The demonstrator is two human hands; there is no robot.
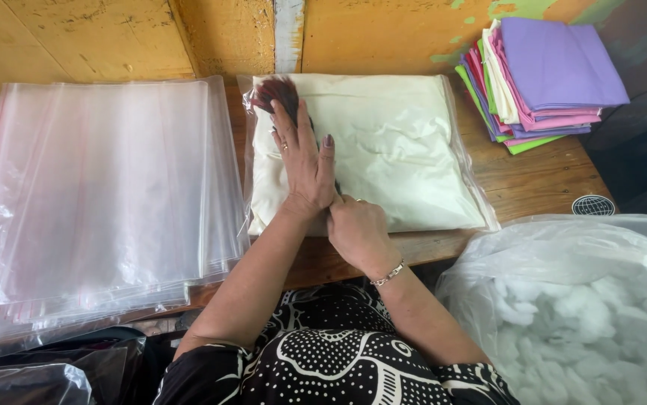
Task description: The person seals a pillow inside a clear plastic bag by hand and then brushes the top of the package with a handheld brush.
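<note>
A cream-white stuffed cushion lies in a clear plastic bag on the wooden table. My left hand presses flat on the bag's left part, fingers spread, over a dark reddish patch near the top left corner. Just below it, my right hand is curled at the bag's near edge and touches the left wrist. What its fingers grip is hidden.
A thick stack of clear plastic bags covers the table's left half. Folded cloths in purple, pink, white and green sit at the back right. A large clear sack of white stuffing stands at the right. A yellow wall is behind.
</note>
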